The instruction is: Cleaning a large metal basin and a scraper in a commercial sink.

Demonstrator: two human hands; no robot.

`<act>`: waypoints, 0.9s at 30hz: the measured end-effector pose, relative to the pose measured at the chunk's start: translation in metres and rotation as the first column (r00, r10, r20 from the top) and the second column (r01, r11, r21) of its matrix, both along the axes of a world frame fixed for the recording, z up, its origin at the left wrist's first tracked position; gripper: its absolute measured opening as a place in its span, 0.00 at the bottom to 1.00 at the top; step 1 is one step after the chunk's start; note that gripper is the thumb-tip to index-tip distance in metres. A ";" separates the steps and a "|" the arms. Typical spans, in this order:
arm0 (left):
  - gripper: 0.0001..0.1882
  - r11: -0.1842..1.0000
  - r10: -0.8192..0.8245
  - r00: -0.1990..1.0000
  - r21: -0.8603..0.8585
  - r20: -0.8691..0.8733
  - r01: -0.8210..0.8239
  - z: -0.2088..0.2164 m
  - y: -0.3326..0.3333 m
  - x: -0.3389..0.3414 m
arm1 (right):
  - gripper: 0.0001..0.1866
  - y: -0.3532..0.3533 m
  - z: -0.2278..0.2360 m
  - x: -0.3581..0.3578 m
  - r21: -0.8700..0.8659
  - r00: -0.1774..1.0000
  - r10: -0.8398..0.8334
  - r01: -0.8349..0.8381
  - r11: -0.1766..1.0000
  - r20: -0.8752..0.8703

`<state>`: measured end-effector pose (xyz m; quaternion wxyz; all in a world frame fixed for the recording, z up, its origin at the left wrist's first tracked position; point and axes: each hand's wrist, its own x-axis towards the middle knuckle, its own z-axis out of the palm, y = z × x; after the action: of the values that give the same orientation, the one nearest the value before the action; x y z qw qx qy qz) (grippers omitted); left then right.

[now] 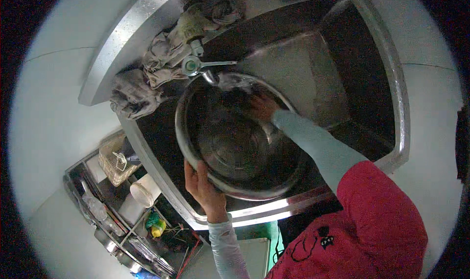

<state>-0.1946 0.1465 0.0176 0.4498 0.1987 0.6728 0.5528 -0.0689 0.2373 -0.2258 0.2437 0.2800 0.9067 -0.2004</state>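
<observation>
Step in hand: looks like rinsing or scrubbing the inside of 1 round metal basin. Basin is inside the metal sink, in the left half, running from under the tap near the far-left edge to just short of the near edge. Pale, bright patch under the spout reads as water or splash at the basin's far side; too blurred to be sure.

Left hand: at the near-left part of the basin rim, fingers closed on the rim, holding it; part of the grip is hidden. Right hand: reaches inside the basin at its far-right side, fingers loosely spread, motion-blurred. Can't tell whether it holds a cloth or pad, or whether the fingertips touch the metal.

Bunched grey cloths lie along the sink's far-left ledge, beside the tap, clear of both hands.

Next move, judged from here: calls for a firm left grip so the basin doesn't skid, with right-hand strokes around the wall and bottom, then a turn of the rim to bring another stretch under the spout. Wet metal probably slips easily.
</observation>
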 end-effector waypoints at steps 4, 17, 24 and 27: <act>0.18 0.993 -0.027 0.957 0.101 -0.288 0.058 -0.025 0.010 0.007 | 0.21 -0.124 -0.077 0.044 -0.237 0.955 -0.202 0.149 0.960 -0.217; 0.23 0.997 -0.068 0.761 -0.076 -0.646 0.025 -0.031 -0.010 -0.005 | 0.37 0.012 0.058 -0.056 -0.499 0.677 -0.448 0.135 0.856 -0.585; 0.22 0.996 -0.066 0.839 0.015 -0.541 0.088 -0.021 0.017 0.012 | 0.28 -0.081 -0.063 0.044 -0.272 0.993 -0.087 0.106 0.957 0.081; 0.22 0.990 -0.116 0.841 0.009 -0.529 0.142 -0.015 0.031 0.027 | 0.24 -0.120 -0.044 0.027 -0.667 0.806 0.480 -0.148 0.730 0.347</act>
<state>-0.1675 0.1773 0.0030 0.2793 0.3981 0.7420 0.4614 -0.0420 0.1175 -0.2697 0.5767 0.0638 0.7322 -0.3566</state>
